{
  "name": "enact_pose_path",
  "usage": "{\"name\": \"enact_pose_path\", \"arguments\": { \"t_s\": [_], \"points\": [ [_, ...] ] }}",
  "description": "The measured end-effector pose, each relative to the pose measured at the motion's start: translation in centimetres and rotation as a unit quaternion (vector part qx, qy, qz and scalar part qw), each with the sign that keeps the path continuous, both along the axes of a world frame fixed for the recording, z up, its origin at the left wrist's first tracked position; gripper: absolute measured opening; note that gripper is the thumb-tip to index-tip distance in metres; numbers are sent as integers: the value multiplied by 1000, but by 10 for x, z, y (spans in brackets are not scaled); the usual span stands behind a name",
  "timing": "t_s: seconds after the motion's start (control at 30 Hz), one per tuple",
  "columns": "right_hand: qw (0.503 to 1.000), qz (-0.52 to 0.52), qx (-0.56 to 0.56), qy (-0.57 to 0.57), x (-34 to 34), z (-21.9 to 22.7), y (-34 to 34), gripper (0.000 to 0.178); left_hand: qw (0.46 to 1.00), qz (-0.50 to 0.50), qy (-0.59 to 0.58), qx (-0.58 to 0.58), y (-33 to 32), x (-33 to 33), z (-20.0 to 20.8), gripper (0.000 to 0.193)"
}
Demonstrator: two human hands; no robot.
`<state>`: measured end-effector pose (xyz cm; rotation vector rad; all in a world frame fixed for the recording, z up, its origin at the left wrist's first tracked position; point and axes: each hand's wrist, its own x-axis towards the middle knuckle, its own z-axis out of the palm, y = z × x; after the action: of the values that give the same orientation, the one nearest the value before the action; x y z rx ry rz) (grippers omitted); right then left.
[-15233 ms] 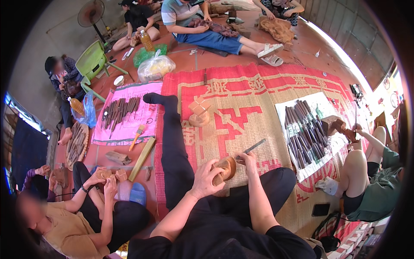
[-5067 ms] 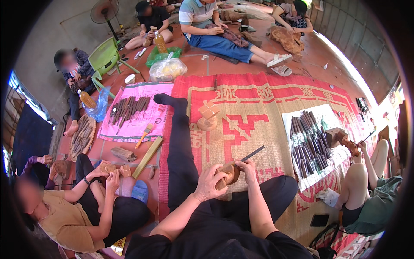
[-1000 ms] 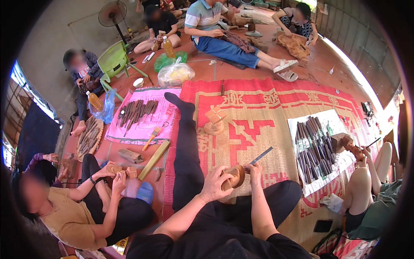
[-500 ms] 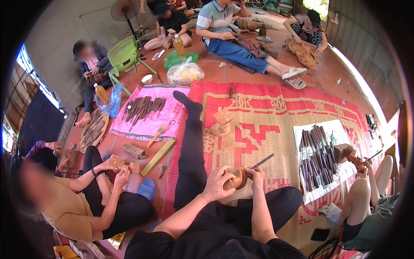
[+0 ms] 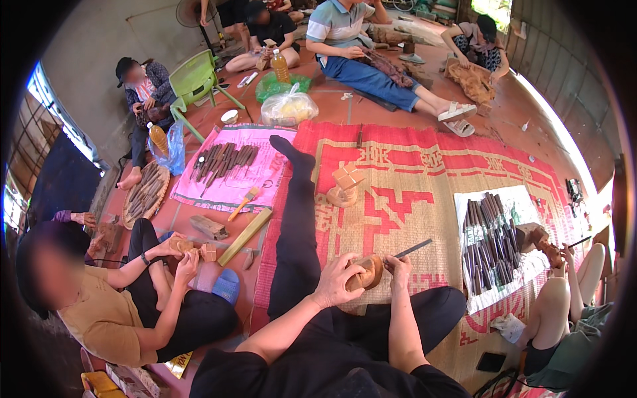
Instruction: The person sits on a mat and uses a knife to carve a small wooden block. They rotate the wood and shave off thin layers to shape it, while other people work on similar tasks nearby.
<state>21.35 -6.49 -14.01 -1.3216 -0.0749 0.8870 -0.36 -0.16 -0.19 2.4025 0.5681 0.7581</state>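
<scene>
In my left hand [image 5: 336, 282] is a rounded, light-brown wood carving [image 5: 363, 274], with the fingers wrapped over its left side. It is held above my lap, and its carved details are too small to make out. Just to its right, my right hand [image 5: 398, 270] pinches a slim, flat, dark tool [image 5: 418, 248], which points up and away to the right. Whether it is a file or a chisel I cannot tell. A small gap shows between the right fingers and the carving.
Beyond my hands, a wooden block [image 5: 348, 176] rests on a round wood piece [image 5: 342, 196] on the patterned mat [image 5: 398, 229]. Many dark-handled tools [image 5: 490, 239] lie on a white cloth at right, others [image 5: 225, 162] on a pink cloth. People sit carving at left [image 5: 109, 312] and right.
My right hand and the dark tool have shifted slightly right, away from the carving. The left hand keeps its hold. The whole view has tilted a little.
</scene>
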Motion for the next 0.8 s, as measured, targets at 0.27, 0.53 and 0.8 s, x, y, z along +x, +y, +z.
{"name": "enact_pose_path", "arguments": {
  "t_s": [0.27,0.53,0.8],
  "points": [
    [997,63,29,-16,-15,3,6,14,1000,-5,12,-5,2,0,-3,46],
    [999,1,34,6,-4,-2,7,13,1000,-2,12,6,-1,0,1,46],
    [999,-26,14,-14,-3,-3,9,13,1000,-11,7,14,-3,3,0,46]
  ]
}}
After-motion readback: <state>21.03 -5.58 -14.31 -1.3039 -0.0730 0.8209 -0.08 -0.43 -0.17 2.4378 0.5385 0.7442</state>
